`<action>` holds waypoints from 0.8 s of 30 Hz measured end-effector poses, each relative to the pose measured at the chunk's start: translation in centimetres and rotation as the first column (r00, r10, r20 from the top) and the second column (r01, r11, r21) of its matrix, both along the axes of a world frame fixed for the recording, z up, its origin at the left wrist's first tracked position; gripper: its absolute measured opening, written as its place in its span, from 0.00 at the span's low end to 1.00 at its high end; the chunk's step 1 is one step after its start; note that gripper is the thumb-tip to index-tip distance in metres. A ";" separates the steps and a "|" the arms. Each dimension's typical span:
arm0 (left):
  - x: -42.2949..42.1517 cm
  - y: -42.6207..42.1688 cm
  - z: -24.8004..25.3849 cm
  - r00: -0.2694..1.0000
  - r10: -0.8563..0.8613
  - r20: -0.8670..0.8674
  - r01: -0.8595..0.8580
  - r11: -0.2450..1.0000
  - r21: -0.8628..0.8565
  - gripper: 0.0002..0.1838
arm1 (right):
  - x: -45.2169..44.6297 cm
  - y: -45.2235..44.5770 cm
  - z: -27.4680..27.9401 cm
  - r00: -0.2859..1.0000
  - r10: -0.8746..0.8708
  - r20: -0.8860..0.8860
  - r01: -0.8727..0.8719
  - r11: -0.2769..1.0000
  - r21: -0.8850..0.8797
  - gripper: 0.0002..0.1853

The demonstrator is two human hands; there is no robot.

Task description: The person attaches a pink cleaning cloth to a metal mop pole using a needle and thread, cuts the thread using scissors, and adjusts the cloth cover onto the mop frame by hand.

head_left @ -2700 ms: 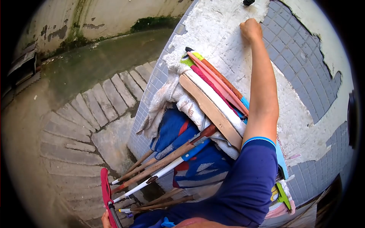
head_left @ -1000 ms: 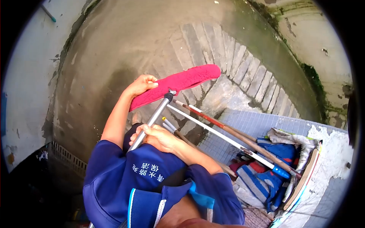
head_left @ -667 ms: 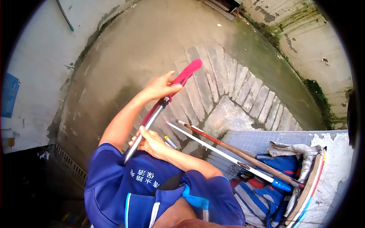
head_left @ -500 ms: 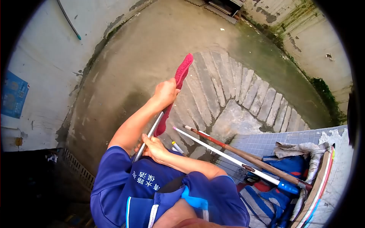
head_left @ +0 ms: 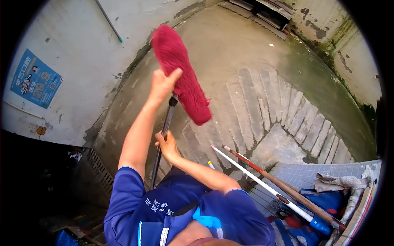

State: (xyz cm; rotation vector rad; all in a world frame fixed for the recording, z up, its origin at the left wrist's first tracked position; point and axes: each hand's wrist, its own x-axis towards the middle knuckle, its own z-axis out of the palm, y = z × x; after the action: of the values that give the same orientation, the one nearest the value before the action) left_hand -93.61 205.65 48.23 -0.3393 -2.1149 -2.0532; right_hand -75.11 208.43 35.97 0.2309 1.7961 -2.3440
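A flat mop with a red, shaggy pad (head_left: 180, 71) is raised in front of me, fuzzy face turned toward the camera. My left hand (head_left: 164, 84) grips the pad's edge near its middle; the thumb lies on the pile and the other fingers are hidden behind. From a black joint below the pad, the dark metal mop pole (head_left: 167, 119) runs down toward my waist. My right hand (head_left: 167, 147) is closed round this pole, below the joint.
On the right, a white pole (head_left: 262, 182) and a red-brown wooden pole (head_left: 279, 180) lean beside bundled cloths (head_left: 328, 199) and a tiled ledge (head_left: 295, 172). Stone strips (head_left: 254, 102) fan across the wet floor. A blue poster (head_left: 36, 78) hangs on the left wall.
The mop has risen and moved left. Its pad has turned from edge-on to show its broad shaggy face. Both hands have moved up with it.
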 end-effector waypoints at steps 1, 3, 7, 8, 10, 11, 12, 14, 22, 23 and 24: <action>-0.1 -1.5 2.4 0.999 0.022 -0.025 -0.019 0.992 0.124 0.13 | -1.6 -0.7 -1.0 0.997 0.022 -0.073 -0.016 0.996 0.084 0.16; -2.1 -6.2 5.4 0.998 0.018 -0.068 0.003 0.955 0.296 0.15 | -4.6 -1.7 -0.9 0.973 0.101 -0.208 -0.045 0.966 0.256 0.16; -5.1 -14.0 10.7 0.980 0.046 -0.193 0.042 0.903 0.428 0.18 | -10.7 -7.0 -1.8 0.907 0.274 -0.320 -0.120 0.896 0.428 0.18; -5.5 -16.0 12.4 0.971 0.067 -0.230 0.040 0.901 0.432 0.18 | -11.8 -8.8 -1.7 0.879 0.322 -0.352 -0.124 0.867 0.483 0.18; -6.1 -19.9 15.0 0.951 0.080 -0.300 0.095 0.846 0.525 0.20 | -14.5 -12.1 -0.7 0.873 0.379 -0.308 -0.225 0.872 0.436 0.17; -6.7 -22.8 15.6 0.943 0.088 -0.321 0.094 0.855 0.511 0.22 | -16.0 -14.0 -1.0 0.861 0.363 -0.355 -0.182 0.873 0.452 0.17; -7.1 -25.6 16.3 0.933 0.120 -0.340 0.081 0.850 0.521 0.22 | -17.6 -15.3 -0.3 0.843 0.393 -0.368 -0.197 0.861 0.468 0.17; -6.7 -31.4 17.8 0.905 0.210 -0.371 0.066 0.791 0.608 0.25 | -20.2 -17.8 1.6 0.821 0.378 -0.428 -0.137 0.858 0.495 0.15; 0.6 -49.4 12.0 0.830 0.428 -0.357 -0.019 0.661 0.750 0.33 | -25.6 -21.2 4.7 0.552 0.527 -0.646 -0.009 0.779 0.627 0.16; 1.0 -49.8 10.0 0.827 0.512 -0.232 -0.106 0.549 0.829 0.33 | -26.0 -21.4 4.4 0.507 0.544 -0.669 0.038 0.761 0.647 0.17; 1.2 -50.2 7.6 0.809 0.580 -0.098 -0.193 0.419 0.887 0.33 | -26.4 -21.5 3.9 0.458 0.563 -0.688 0.083 0.744 0.664 0.17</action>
State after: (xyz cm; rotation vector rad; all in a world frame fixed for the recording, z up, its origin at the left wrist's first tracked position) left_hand -92.37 155.45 55.86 -0.0527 -0.6399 -2.1565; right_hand -101.54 186.92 39.89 -1.3571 2.7180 -1.5560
